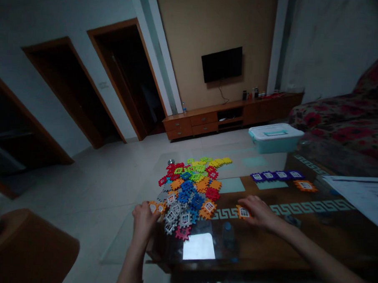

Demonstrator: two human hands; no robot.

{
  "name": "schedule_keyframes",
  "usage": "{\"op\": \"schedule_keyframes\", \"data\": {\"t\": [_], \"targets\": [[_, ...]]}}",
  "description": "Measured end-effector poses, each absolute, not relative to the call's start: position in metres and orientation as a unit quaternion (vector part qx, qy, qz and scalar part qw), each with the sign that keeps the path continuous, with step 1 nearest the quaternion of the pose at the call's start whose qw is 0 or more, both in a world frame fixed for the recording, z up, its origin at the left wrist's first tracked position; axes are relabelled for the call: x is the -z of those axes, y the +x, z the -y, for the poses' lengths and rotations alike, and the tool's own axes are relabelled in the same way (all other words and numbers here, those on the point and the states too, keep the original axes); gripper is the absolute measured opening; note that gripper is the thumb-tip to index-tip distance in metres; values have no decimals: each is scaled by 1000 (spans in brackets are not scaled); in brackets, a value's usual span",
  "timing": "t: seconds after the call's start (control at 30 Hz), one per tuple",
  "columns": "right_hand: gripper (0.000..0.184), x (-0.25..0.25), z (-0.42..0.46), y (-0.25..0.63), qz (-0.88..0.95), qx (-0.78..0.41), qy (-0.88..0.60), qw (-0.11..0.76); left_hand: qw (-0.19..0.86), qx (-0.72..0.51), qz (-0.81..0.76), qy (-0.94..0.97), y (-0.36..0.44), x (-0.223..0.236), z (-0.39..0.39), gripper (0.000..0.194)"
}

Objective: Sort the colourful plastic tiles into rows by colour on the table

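Note:
At the left edge of a heap of interlocking plastic tiles [186, 196], my left hand [143, 218] has its fingers closed on an orange building tile [154, 207]. The heap mixes grey, blue, orange, red, green and yellow pieces, several with white window inserts. Over the table to the right of the heap, my right hand [258, 211] pinches another orange tile [244, 212] with a white window grid. Beyond that hand lies a row of purple window tiles [281, 175], and a single orange tile [306, 186] is just in front of the row's right end.
The glass-topped table [266, 245] carries a teal storage box [277, 139] with a white lid at its far side. Papers [358, 195] lie at the right. A small round metal object [171, 162] sits behind the heap. A brown rounded seat [30, 247] stands at lower left.

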State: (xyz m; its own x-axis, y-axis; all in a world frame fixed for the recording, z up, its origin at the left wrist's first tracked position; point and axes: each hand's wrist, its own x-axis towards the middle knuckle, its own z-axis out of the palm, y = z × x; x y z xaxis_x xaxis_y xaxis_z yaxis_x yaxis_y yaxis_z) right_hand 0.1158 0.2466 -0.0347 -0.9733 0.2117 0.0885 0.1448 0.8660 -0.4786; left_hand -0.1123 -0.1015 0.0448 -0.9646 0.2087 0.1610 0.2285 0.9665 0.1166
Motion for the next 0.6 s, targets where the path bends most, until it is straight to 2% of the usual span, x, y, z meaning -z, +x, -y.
{"op": "schedule_keyframes", "data": {"t": [0.1,0.27,0.33,0.43,0.53,0.6], "targets": [[52,25,-245,115,955,-290,-47,49,95,193,939,-269,-86,-43,59,37],[53,25,-251,107,931,-328,-143,77,-79,305,828,-464,-9,-25,-31,49],[50,26,-254,105,928,-319,-165,97,-126,303,809,-487,14,-17,-59,57],[42,22,-257,105,927,-323,-160,103,-144,265,804,-513,29,-8,-85,63],[30,13,-259,108,920,-332,-165,125,-145,206,816,-521,30,-3,-94,52],[26,9,-260,110,916,-341,-161,132,-151,204,818,-517,28,0,-94,52]]}}
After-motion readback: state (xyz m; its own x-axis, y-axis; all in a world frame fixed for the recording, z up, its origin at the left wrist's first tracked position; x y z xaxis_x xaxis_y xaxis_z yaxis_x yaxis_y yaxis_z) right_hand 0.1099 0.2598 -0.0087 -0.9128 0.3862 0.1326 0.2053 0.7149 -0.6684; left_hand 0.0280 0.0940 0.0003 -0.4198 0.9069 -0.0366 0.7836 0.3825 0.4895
